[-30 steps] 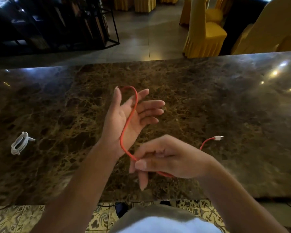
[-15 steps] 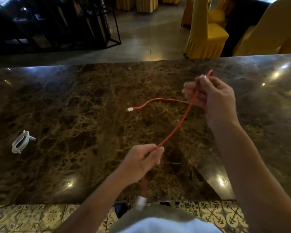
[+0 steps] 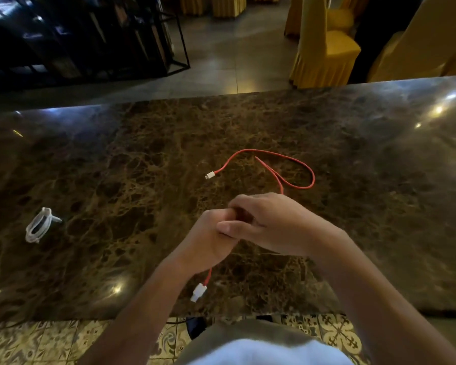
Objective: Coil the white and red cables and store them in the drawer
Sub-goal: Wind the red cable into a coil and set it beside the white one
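The red cable [image 3: 298, 162] lies in a loose loop on the dark marble counter [image 3: 116, 167], its small white plug [image 3: 209, 175] pointing left. The cable's near part runs into my hands, which meet above the counter's front half. My left hand [image 3: 208, 241] is closed around it, and the larger white plug [image 3: 198, 292] dangles below that fist. My right hand [image 3: 263, 223] pinches the cable right beside the left hand's fingers. The white cable [image 3: 38, 224] sits coiled and tied at the far left. No drawer is in view.
Yellow-covered chairs [image 3: 324, 43] stand beyond the counter's far edge at the right. A dark metal rack [image 3: 95, 35] fills the back left. Patterned floor tiles [image 3: 71, 341] show below the near edge.
My right hand came back from the far right to meet the left hand. The stretched red cable went slack and now lies looped on the counter. One second ago it was wound over my open left palm.
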